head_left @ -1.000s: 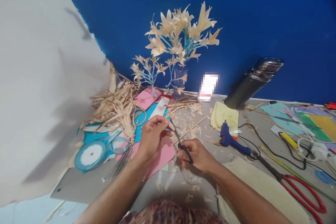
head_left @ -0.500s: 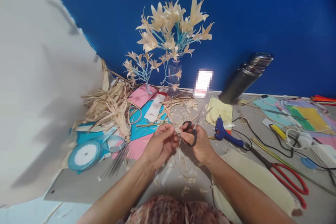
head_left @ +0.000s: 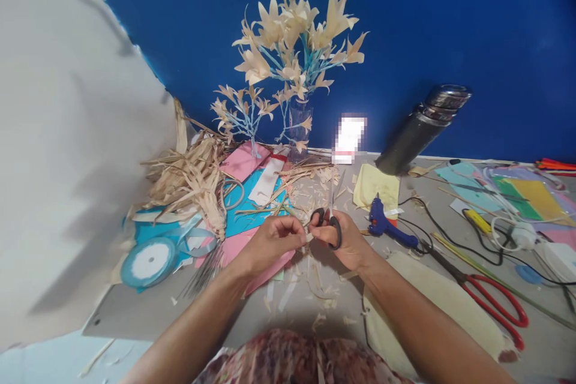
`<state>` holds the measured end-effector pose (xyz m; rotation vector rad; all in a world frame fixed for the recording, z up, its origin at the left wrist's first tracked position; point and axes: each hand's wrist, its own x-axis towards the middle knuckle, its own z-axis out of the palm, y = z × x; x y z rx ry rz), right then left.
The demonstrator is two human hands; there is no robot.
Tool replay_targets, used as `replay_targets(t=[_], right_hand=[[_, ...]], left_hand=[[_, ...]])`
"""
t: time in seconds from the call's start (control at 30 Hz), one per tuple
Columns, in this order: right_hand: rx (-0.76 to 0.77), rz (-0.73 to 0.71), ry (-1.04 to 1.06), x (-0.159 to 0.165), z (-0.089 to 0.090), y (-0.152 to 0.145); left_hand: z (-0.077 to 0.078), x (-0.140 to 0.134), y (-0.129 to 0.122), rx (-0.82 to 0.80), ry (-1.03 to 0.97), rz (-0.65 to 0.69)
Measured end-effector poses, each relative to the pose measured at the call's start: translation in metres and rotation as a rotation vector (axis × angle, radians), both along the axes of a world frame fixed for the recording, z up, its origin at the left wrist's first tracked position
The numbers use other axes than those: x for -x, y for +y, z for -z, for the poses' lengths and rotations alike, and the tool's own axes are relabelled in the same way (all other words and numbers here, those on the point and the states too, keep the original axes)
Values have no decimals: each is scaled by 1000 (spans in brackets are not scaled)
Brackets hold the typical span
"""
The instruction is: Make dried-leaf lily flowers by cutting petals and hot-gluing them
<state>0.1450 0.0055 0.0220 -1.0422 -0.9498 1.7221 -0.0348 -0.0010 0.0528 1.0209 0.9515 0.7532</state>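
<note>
I have the small pale strip (head_left: 309,238) up over the worktop (head_left: 189,318), between the hands. My left hand (head_left: 275,242) pinches it at the fingertips; my right hand (head_left: 347,246) is closed round the black-handled scissors (head_left: 334,234), their blades parted and pointing away. I can't tell whether its thumb touches the strip. Right of that lies a blue glue gun (head_left: 387,228); dried husks (head_left: 186,183) lie leftward, and pale flowers (head_left: 294,27) stand behind.
</note>
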Motion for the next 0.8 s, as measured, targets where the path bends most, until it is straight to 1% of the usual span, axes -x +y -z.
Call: replay_targets(t=[0.07, 0.13, 0.2, 0.27, 0.3, 0.33, 0.4, 0.47, 0.63, 0.8], right_hand=[[4, 44, 22, 0, 0, 2], [-3, 75, 45, 1, 1, 4], [-38, 56, 52, 2, 3, 3], [-110, -15, 24, 5, 6, -1], [-149, -62, 0, 7, 8, -4], [-183, -105, -24, 9, 10, -8], [-222, -180, -59, 14, 13, -14], [-221, -220, -77, 17, 16, -17], [-200, -252, -116, 16, 18, -17], [-204, -266, -141, 15, 16, -17]], left_hand=[[1, -2, -2, 39, 19, 6], [4, -6, -4, 52, -24, -47], [6, -11, -5, 52, -140, -184], [9, -16, -4, 65, -274, -352], [10, -18, -3, 72, -326, -412], [12, -20, -2, 79, -363, -441], [14, -22, 0, 91, -395, -443], [16, -23, 1, 93, -396, -439], [20, -24, 3, 22, -290, -523], [20, -25, 4, -32, -213, -522]])
